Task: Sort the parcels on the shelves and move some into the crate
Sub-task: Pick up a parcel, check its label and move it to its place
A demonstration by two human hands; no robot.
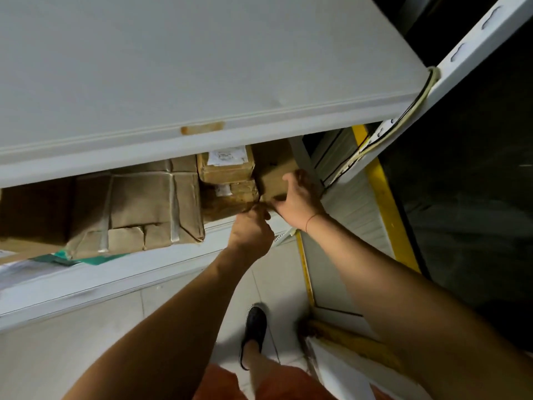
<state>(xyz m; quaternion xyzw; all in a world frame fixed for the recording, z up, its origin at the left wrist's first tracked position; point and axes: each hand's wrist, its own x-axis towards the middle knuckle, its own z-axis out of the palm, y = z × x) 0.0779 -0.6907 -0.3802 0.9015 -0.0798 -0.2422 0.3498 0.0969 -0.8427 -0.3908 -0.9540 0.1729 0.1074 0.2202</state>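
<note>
While both arms reached under the white upper shelf point(202, 67), stood mid-sort rather than near the end. Saw no crate anywhere in view, so nothing could be counted as moved into it. Going left to right along the lower shelf point(95, 277): a dark box point(31, 210) at the far left, then a large paper-wrapped parcel point(150, 206) banded with clear tape, then two small boxes stacked, the upper box point(227, 166) resting on the lower box point(227, 197). Further right, a small brown parcel point(274, 177) at the shelf's end. Left hand point(252, 229) curled tight at that parcel's lower near corner, seemingly pinching it, though the fingertips stayed hidden. Right hand point(297, 197) wrapped around its right side, fingers bent over the top edge. Judged this parcel the one being pulled out, with every other parcel yet to be handled. White labels showed on both stacked boxes, but the print blurred too much to read. No brand legible anywhere.
</note>
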